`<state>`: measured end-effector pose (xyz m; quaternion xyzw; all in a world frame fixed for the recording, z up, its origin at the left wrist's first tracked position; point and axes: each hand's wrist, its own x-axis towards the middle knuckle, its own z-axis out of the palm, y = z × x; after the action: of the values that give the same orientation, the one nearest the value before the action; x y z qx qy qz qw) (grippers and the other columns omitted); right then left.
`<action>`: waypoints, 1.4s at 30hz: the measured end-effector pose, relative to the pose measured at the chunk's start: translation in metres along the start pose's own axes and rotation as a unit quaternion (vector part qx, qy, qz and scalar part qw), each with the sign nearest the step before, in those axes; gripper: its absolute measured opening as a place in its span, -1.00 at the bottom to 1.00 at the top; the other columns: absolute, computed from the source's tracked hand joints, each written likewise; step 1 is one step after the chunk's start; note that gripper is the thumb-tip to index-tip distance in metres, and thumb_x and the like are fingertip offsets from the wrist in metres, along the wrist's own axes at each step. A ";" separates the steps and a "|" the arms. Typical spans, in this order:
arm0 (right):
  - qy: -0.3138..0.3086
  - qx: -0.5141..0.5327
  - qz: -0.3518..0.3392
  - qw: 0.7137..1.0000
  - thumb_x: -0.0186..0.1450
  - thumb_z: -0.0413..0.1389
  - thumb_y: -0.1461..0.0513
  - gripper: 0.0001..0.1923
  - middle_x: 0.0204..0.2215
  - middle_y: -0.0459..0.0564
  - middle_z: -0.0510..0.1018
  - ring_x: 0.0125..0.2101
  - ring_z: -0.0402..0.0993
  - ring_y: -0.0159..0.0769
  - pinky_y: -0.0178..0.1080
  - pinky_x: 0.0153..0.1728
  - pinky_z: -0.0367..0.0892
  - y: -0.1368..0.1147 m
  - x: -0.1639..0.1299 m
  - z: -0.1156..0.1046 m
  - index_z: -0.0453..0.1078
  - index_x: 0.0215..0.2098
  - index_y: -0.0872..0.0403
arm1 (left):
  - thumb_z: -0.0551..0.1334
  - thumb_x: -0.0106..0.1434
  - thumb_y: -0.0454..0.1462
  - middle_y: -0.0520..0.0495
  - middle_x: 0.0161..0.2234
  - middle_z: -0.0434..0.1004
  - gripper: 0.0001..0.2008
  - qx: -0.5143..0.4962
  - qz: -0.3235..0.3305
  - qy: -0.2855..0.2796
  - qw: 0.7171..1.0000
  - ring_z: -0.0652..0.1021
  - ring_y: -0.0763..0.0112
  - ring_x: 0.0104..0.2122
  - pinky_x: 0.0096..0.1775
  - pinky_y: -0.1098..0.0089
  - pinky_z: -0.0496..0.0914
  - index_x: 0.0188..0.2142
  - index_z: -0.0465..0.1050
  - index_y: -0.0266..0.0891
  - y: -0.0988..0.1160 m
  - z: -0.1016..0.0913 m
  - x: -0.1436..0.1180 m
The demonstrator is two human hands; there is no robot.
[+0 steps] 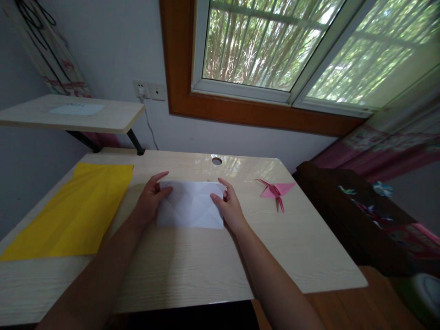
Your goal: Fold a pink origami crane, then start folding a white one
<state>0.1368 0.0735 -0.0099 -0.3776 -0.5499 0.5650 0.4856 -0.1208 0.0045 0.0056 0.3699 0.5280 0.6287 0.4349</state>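
Note:
A white sheet of paper [190, 205], folded into a rectangle with crease lines across it, lies on the light wooden desk [192, 266]. My left hand [150, 200] pinches its upper left corner between thumb and fingers. My right hand [229, 205] grips the upper right corner the same way. Both forearms reach in from the bottom of the view.
A yellow sheet of paper [74, 213] lies flat at the desk's left. A pink origami crane [275, 190] sits to the right of my hands. A raised shelf [72, 114] stands at the back left, a cable hole [216, 161] at the back, a dark cabinet [357, 220] to the right.

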 end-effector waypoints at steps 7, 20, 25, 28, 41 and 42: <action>0.011 -0.051 -0.047 0.997 0.24 0.26 0.08 -0.55 -0.10 -0.03 0.58 -0.17 0.50 -0.20 -0.20 -0.15 0.41 0.002 0.001 -0.006 0.42 0.08 -0.08 | 0.32 0.21 -0.13 0.05 -0.41 0.46 -0.62 0.145 0.061 0.004 0.988 0.44 0.41 -0.41 -0.37 0.46 0.29 0.01 0.53 -0.14 -0.001 -0.002 -0.002; 0.074 -0.079 -0.051 0.993 0.23 0.27 0.06 -0.74 -0.34 -0.11 0.54 -0.36 0.41 -0.29 -0.27 -0.35 0.29 -0.005 0.002 -0.007 0.49 -0.15 -0.03 | 0.35 0.19 -0.09 0.03 -0.45 0.46 -0.71 0.233 0.082 -0.008 0.969 0.38 0.39 -0.46 -0.41 0.43 0.21 -0.14 0.62 -0.15 -0.003 -0.002 -0.004; 0.094 -0.102 -0.068 0.988 0.21 0.29 0.09 -0.78 -0.33 -0.09 0.56 -0.34 0.42 -0.27 -0.24 -0.30 0.29 -0.003 0.005 -0.011 0.50 -0.21 -0.01 | 0.35 0.19 -0.10 0.00 -0.41 0.55 -0.73 0.242 0.083 -0.008 0.967 0.45 0.34 -0.41 -0.36 0.41 0.29 -0.17 0.64 -0.15 -0.002 -0.001 -0.004; 0.098 -0.130 -0.078 0.983 0.24 0.26 0.11 -0.79 -0.35 -0.09 0.55 -0.34 0.42 -0.25 -0.23 -0.30 0.28 -0.003 0.005 -0.013 0.50 -0.19 -0.01 | 0.33 0.21 -0.11 -0.02 -0.35 0.60 -0.74 0.245 0.089 -0.005 0.965 0.49 0.31 -0.36 -0.32 0.40 0.32 -0.17 0.64 -0.14 -0.004 -0.001 -0.003; 0.060 -0.446 -0.271 0.851 0.32 0.14 0.32 -0.76 -0.12 0.11 0.52 -0.06 0.35 -0.06 0.02 0.00 0.33 -0.011 0.000 -0.011 0.51 -0.06 0.04 | 0.19 0.35 -0.12 -0.03 -0.23 0.64 -0.69 0.396 0.143 -0.010 0.907 0.54 0.30 -0.32 -0.21 0.35 0.40 -0.03 0.56 -0.16 -0.006 -0.004 -0.002; 0.060 -0.464 -0.284 0.837 0.31 0.15 0.34 -0.74 -0.06 0.13 0.50 -0.02 0.33 -0.04 0.05 0.03 0.33 -0.013 -0.001 -0.010 0.52 -0.05 0.04 | 0.18 0.35 -0.12 -0.04 -0.22 0.64 -0.69 0.402 0.144 -0.011 0.904 0.55 0.29 -0.30 -0.20 0.35 0.41 -0.02 0.56 -0.16 -0.007 -0.004 -0.001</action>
<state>0.1484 0.0736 0.0021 -0.4189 -0.8007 0.0573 0.4244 -0.1232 0.0021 -0.0018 0.5924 0.6716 0.4151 0.1600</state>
